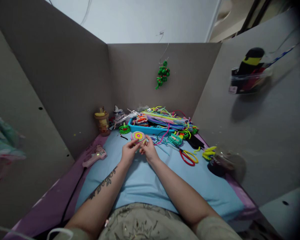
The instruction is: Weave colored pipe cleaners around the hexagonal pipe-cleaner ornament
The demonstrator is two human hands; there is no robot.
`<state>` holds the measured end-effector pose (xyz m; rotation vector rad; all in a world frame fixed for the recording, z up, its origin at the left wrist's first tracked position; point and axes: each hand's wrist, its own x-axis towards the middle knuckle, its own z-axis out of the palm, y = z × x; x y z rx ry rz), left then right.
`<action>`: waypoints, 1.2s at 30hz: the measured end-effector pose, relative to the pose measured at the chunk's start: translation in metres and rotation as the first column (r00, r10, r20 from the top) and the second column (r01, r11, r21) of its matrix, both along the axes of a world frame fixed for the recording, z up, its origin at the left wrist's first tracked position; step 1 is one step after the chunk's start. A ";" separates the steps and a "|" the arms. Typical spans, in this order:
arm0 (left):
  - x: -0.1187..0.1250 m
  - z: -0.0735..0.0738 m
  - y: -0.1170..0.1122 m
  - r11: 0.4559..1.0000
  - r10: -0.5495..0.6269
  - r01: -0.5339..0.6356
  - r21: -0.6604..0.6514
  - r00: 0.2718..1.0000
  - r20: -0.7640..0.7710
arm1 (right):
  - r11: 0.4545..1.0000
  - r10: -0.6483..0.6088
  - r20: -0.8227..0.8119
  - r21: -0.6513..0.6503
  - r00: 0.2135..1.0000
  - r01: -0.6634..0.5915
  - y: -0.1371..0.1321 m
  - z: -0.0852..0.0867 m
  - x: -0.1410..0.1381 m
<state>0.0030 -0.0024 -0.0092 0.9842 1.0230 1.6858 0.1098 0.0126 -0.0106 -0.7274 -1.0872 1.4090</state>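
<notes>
A round, flat coil of pipe cleaners (138,136), ringed in pink, yellow and other colours, is held up over the blue cloth (140,181). My left hand (130,150) pinches its lower left edge between thumb and fingers. On its right side my right hand (149,150) is closed, fingertips at the lower right rim around what looks like a short yellowish end. Just behind the coil stands a blue tray (152,130) heaped with loose pipe cleaners (162,118) in many colours. The underside of the coil is hidden.
Red-and-yellow-handled scissors (188,157) lie to the right, near a dark phone-like object (195,141) and a dark jar (217,165). On the left are a pink glue gun (96,156) with a black cord and a brown cup (102,122). Grey panels enclose three sides.
</notes>
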 end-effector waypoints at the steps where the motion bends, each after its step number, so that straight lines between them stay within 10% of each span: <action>1: 0.000 0.001 0.000 1.000 0.009 -0.009 -0.001 1.000 0.001 | 0.999 -0.035 0.025 0.005 0.999 0.035 0.001 -0.001 0.002; 7: 0.001 0.007 0.000 0.999 0.042 -0.042 -0.018 0.998 0.051 | 0.925 -0.342 0.176 0.234 0.923 0.299 0.001 0.001 0.009; 17: -0.007 0.001 0.005 0.995 0.099 -0.098 -0.011 0.981 0.168 | 0.912 0.010 0.308 0.388 0.951 -0.135 -0.019 0.012 0.008; 36: -0.002 -0.007 0.009 0.996 -0.075 0.068 0.049 0.984 0.161 | 0.900 -0.407 0.324 0.299 0.854 0.316 0.002 0.007 0.013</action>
